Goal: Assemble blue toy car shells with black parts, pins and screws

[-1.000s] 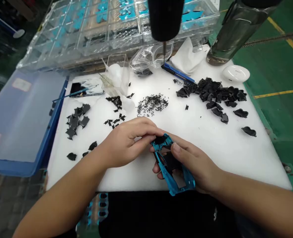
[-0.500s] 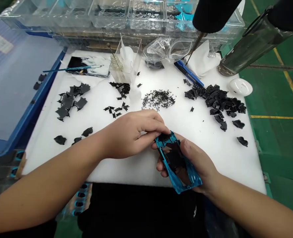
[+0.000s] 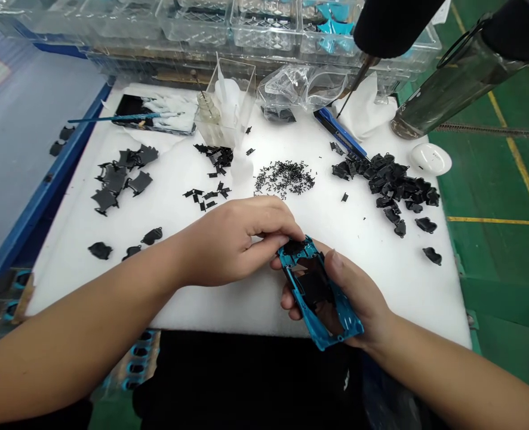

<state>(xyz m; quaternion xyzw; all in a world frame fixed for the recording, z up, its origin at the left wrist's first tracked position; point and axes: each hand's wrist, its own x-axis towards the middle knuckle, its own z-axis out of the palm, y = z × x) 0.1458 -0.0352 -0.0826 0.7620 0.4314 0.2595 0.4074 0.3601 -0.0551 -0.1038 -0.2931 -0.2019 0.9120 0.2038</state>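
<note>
My right hand cradles a blue toy car body, underside up, with a black insert seated in its middle. The thumb presses on the body's right rim. My left hand is curled, and its thumb and fingers pinch at the body's far end, where a small black part sits. Both hands hover over the near edge of a white foam pad.
On the pad lie a heap of tiny black screws, black parts at the right, flat black pieces at the left and small clips. A hanging screwdriver, clear trays, a blue bin and a white dish surround it.
The view has swung down and left, so the pad sits differently in frame. My hands keep their grip on the blue body; it has tilted slightly.
</note>
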